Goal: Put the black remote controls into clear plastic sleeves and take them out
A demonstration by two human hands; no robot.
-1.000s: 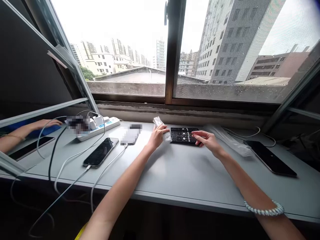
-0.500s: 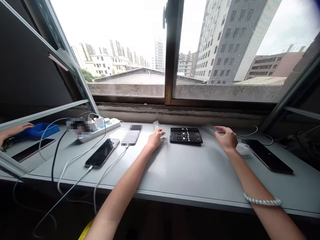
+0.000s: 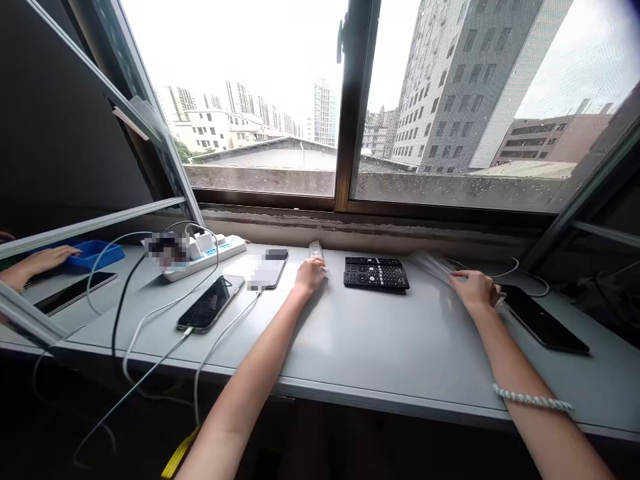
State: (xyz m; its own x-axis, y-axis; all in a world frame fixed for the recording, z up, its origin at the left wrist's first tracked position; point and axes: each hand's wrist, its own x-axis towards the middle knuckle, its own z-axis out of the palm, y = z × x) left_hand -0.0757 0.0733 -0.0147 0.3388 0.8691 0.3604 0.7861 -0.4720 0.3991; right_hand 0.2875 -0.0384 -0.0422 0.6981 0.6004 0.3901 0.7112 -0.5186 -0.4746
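My left hand [image 3: 311, 273] is closed on the near end of a narrow clear plastic sleeve [image 3: 316, 249] lying toward the windowsill; whether anything is inside I cannot make out. A second clear plastic sleeve [image 3: 431, 263] is pinched at its near edge between the fingers of my right hand [image 3: 475, 290], its far end pointing left. Between my hands, black remote controls lie side by side on the desk: a far one [image 3: 370, 261] and a nearer one [image 3: 376, 276], buttons up. Neither hand touches them.
A black tablet-like device [image 3: 545, 320] lies right of my right hand. To the left are a charging phone [image 3: 213, 303], another phone [image 3: 270, 270], a power strip [image 3: 225, 248] and loose cables. Beyond a metal frame, another person's hand [image 3: 53, 257] is near a blue tray [image 3: 100, 253].
My right hand has moved slightly right and toward me, and the sleeve in it shows more fully. My left hand stays almost in place. The other person's hand has reached further right.
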